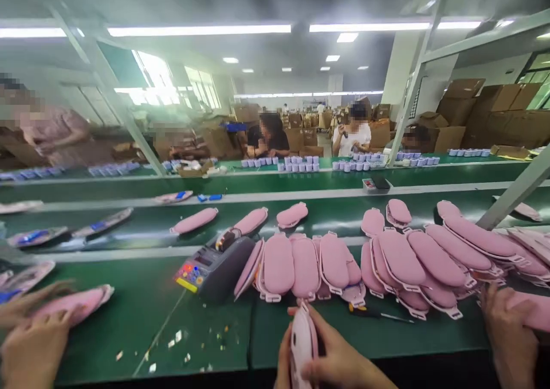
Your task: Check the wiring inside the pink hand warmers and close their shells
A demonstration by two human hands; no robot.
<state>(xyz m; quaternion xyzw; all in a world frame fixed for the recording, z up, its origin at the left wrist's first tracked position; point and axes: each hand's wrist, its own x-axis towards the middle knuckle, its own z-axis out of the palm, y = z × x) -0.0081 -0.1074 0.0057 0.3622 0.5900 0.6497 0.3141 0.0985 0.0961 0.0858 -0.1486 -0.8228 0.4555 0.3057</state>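
At the bottom middle I hold a pink, elongated oval padded piece on edge, its pale narrow side with a dark slot facing me. My left hand is closed around its left side, mostly hidden behind it. My right hand grips it from the right, fingers along the far face and thumb near the lower end. Just beyond stands a row of similar pink pieces, overlapping each other. A screwdriver with a yellow and black handle lies on the green bench to the right of my hands.
A dark tape dispenser stands left of the pieces, with small scraps before it. Co-workers' hands hold pink pieces at left and right. Pink pieces ride the green belt. Purple cups line the far bench.
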